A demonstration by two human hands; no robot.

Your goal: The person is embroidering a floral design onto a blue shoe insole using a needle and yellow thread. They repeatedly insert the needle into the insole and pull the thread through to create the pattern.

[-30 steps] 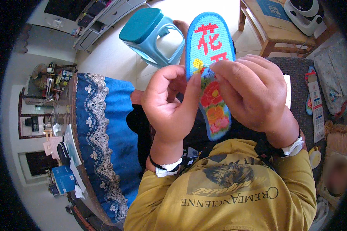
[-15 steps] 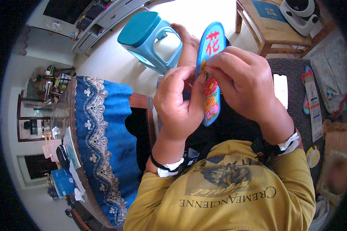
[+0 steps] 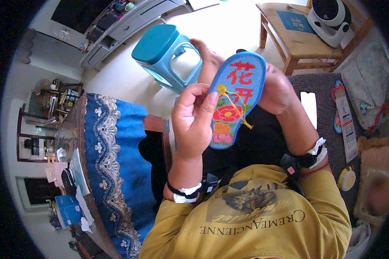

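Observation:
My left hand (image 3: 190,125) grips a blue embroidered insole (image 3: 246,60) along its left side, thumb on the front and fingers curled at the edge and behind. The insole is held upright, face toward me, with red stitched characters above colourful flowers. A loose yellow thread (image 3: 246,123) dangles across its middle from a yellow stitched patch. My right hand (image 3: 276,93) is behind the insole's right side; its fingertips are hidden, so what it holds cannot be seen. A bare foot (image 3: 201,49) shows behind the insole.
A teal plastic stool (image 3: 155,43) stands ahead-left, a wooden chair (image 3: 281,47) with a white appliance (image 3: 330,30) ahead-right. Blue lace-trimmed cloth (image 3: 125,114) hangs from a table at left. Right lie a white strip (image 3: 307,110), another insole (image 3: 337,121) and a round yellow item (image 3: 345,179).
My right hand has moved from the insole's front to behind it. The insole has turned face-on and come lower, and yellow thread now hangs loose across its front.

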